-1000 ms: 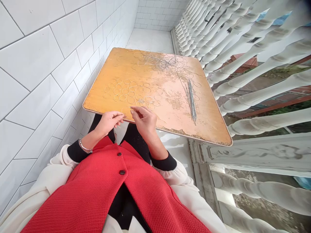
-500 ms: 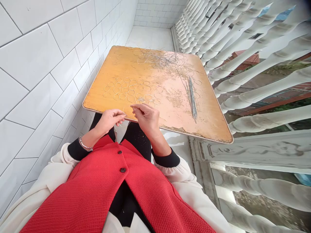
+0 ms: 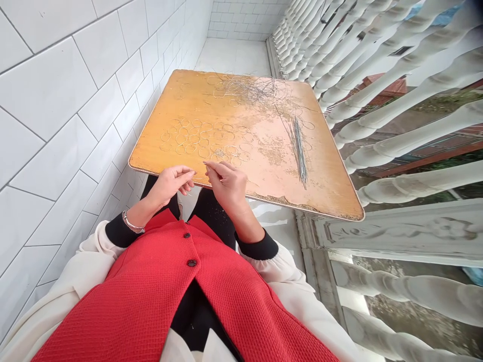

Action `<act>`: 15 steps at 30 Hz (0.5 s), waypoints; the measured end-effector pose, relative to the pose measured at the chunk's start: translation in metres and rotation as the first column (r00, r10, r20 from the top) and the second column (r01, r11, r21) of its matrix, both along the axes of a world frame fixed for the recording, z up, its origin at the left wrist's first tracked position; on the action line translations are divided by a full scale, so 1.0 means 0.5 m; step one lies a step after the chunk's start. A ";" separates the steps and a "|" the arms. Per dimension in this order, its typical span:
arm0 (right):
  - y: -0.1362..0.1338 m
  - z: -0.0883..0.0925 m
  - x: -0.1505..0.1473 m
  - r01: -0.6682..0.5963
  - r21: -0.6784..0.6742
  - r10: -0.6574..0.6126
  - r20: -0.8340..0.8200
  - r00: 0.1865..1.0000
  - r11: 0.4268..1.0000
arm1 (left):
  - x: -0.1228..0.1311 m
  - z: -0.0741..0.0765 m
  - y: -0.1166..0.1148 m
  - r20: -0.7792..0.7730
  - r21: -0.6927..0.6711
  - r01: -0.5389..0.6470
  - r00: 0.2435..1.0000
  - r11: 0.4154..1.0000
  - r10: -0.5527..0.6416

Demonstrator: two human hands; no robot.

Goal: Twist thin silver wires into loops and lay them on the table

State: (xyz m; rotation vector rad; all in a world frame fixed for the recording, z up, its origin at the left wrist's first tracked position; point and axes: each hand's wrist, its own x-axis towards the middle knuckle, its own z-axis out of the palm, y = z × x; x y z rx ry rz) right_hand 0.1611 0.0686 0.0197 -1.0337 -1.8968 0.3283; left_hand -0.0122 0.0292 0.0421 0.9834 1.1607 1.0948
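Head view: R hand (image 3: 226,187) pinching a thin wire (image 3: 206,163) w/ thumb & fingertips, just above near edge of the wooden bench (image 3: 162,113); L hand (image 3: 171,185) curled close beside it, can't tell if it holds anything. Small wire rings (image 3: 196,138) lie in loose rows on bench, just past the hands; wire tangle (image 3: 260,90) near far edge, bundle of straight wire pieces (image 3: 298,151) to the R. White tiled wall (image 3: 56,90) on L, white balusters (image 3: 396,146) on R.
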 end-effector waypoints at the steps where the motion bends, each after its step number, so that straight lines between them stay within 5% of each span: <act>1: 0.001 -0.001 0.000 0.017 0.029 -0.018 0.035 0.999 0.999 | 0.000 0.000 0.000 0.004 0.000 0.001 1.000 1.000 -0.001; 15: 0.003 -0.004 0.001 0.036 0.115 -0.058 0.193 0.979 0.993 | -0.002 -0.008 0.006 -0.069 0.023 0.018 0.997 1.000 -0.016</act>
